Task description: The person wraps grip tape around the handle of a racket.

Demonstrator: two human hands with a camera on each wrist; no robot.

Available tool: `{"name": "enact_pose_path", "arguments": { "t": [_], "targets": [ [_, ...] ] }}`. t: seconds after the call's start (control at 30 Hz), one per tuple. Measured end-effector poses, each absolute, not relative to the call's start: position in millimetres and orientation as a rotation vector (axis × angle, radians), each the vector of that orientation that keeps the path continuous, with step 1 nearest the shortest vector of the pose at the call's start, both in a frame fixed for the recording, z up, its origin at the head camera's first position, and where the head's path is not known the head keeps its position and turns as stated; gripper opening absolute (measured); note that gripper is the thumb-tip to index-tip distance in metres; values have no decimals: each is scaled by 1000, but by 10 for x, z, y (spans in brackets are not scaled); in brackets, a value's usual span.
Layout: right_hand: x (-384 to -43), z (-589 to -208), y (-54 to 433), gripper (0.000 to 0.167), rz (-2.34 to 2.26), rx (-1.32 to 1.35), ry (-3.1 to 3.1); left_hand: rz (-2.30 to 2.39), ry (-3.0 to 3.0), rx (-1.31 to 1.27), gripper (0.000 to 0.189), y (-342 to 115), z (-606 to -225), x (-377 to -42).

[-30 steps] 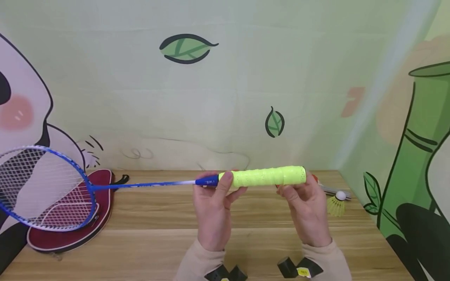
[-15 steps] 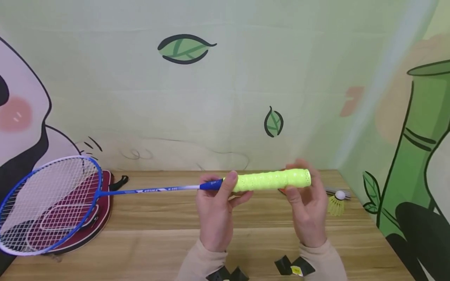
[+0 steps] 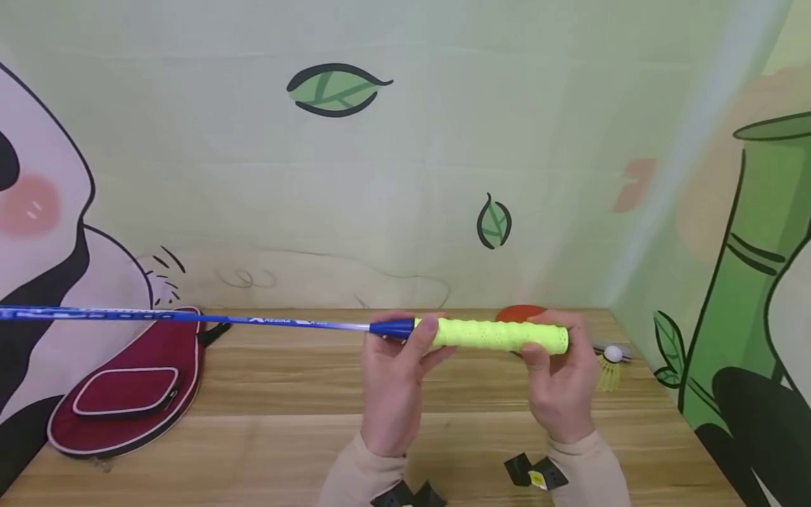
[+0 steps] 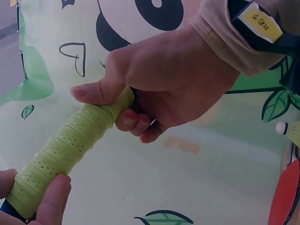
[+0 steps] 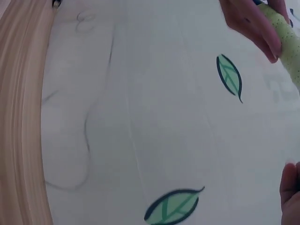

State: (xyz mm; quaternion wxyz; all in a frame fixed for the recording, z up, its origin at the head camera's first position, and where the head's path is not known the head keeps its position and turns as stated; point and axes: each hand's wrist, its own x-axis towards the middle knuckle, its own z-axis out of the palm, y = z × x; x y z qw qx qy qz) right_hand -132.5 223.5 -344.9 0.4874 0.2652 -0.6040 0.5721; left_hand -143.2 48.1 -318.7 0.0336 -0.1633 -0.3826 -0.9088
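A blue and white badminton racket (image 3: 304, 324) is held level above the table, its head seen edge-on and cut off at the left of the head view. Bright yellow-green perforated overgrip (image 3: 488, 334) wraps its handle. My left hand (image 3: 391, 398) grips the handle beside the blue cone, thumb on top. At the butt end, my right hand (image 3: 564, 394) holds the handle between thumb and fingers. The left wrist view shows spiral ridges along the overgrip (image 4: 65, 145), with the right hand (image 4: 164, 70) at its far end. Only part of the right hand (image 5: 290, 190) appears in the right wrist view.
A maroon racket bag (image 3: 127, 391) lies on the wooden table (image 3: 266, 436) at the left. Behind the right hand is a red table tennis bat (image 3: 522, 313), with a yellow shuttlecock (image 3: 611, 359) to its right. A printed wall cloth (image 3: 405, 176) stands behind the table.
The racket has turned about its length, so its strung face, tilted toward the camera before, is now edge-on. The handle has shifted slightly right. The right thumb has come onto the butt end.
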Motion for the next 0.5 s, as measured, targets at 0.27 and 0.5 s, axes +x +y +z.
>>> {"name": "enact_pose_path", "arguments": {
  "t": [0.27,0.5],
  "targets": [
    [-1258,-3400,2187,30,1470,569,-1611,-2743,-1262,-402,21,438,-3193,-1500],
    [-1235,-3375,2243,42,1514,660,-1732,-2728,-1250,-359,22,409,-3173,-1515]
  ]
}}
